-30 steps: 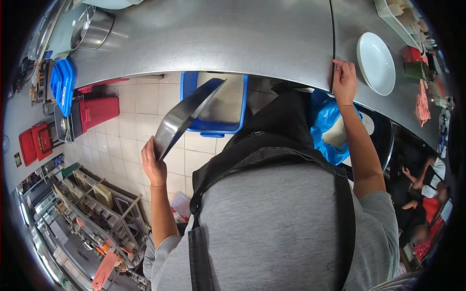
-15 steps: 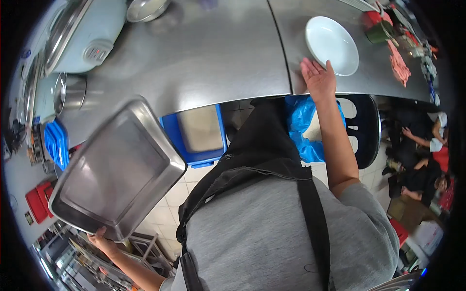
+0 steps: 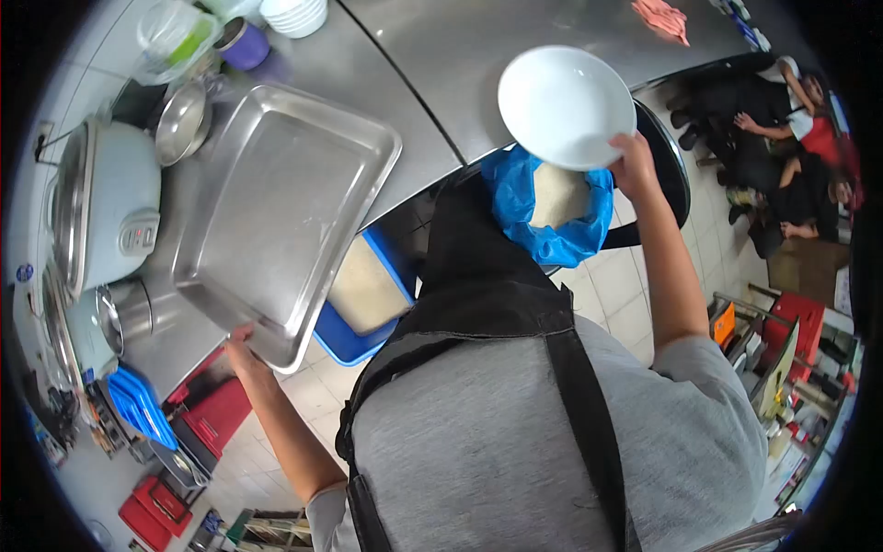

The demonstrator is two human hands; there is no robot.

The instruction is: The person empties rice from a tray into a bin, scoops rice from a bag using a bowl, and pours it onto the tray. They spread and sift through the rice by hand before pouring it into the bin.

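Observation:
At the lower corner of a rectangular metal tray (image 3: 276, 198), my left hand (image 3: 244, 350) is closed on the rim. The tray hangs tilted over the steel counter's edge, with nothing visible in it. My right hand (image 3: 633, 164) grips the rim of a white bowl (image 3: 566, 106), its thumb over the edge. That bowl is above an opened blue plastic bag (image 3: 501, 198) of pale grain that looks like rice. Partly behind the tray, a blue bin (image 3: 354, 346) on the floor also contains pale grain.
A rice cooker (image 3: 120, 207), a metal pot (image 3: 129, 308), a metal bowl (image 3: 184, 124) and stacked white bowls (image 3: 294, 14) stand on the counter (image 3: 432, 46). A pink cloth (image 3: 660, 20) lies farther right. A black chair (image 3: 664, 170) stands beside the bag. Other people (image 3: 773, 138) are at the right.
My right hand, open beside the bowl earlier, now grips it and has brought it off the counter over the bag. The tray in my left hand has moved up over the counter.

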